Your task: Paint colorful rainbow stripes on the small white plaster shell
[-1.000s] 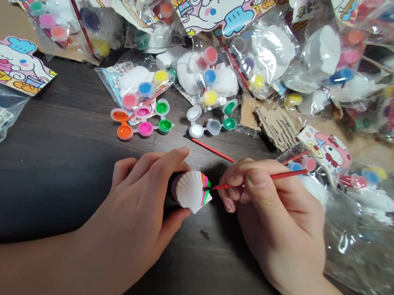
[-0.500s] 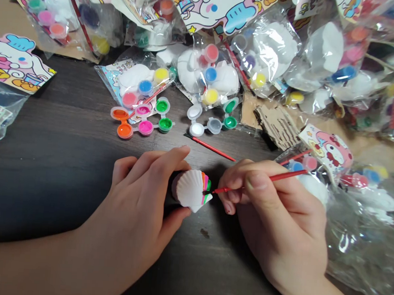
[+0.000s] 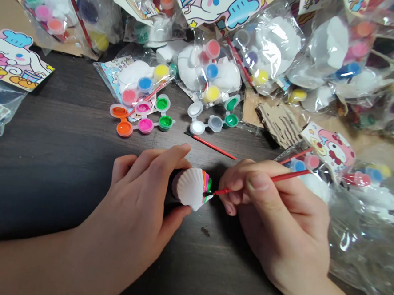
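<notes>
A small white figure shaped like a scallop shell (image 3: 189, 188) is gripped from its left side by my left hand (image 3: 144, 193), between thumb and fingers. Orange, pink and green paint marks its right edge. My right hand (image 3: 273, 205) pinches a red paintbrush (image 3: 290, 175) like a pen. Its dark bristles touch the painted edge of the shell. Beyond the hands, a second red paintbrush (image 3: 215, 147) lies on the dark table. Open paint pots in orange (image 3: 124, 128), pink (image 3: 145, 125) and green (image 3: 165, 122) stand behind my left hand.
Another strip of open pots holds white (image 3: 197, 128) and green (image 3: 231, 120) paint. Clear bags with white figures (image 3: 208, 72) and closed pots crowd the back and right. A torn cardboard piece (image 3: 278, 124) lies right of the pots; a printed card (image 3: 20, 59) is at left.
Very little differs. The right hand and its brush have shifted slightly to the right in view, with the bristles still at the shell's painted edge. The left hand keeps its grip.
</notes>
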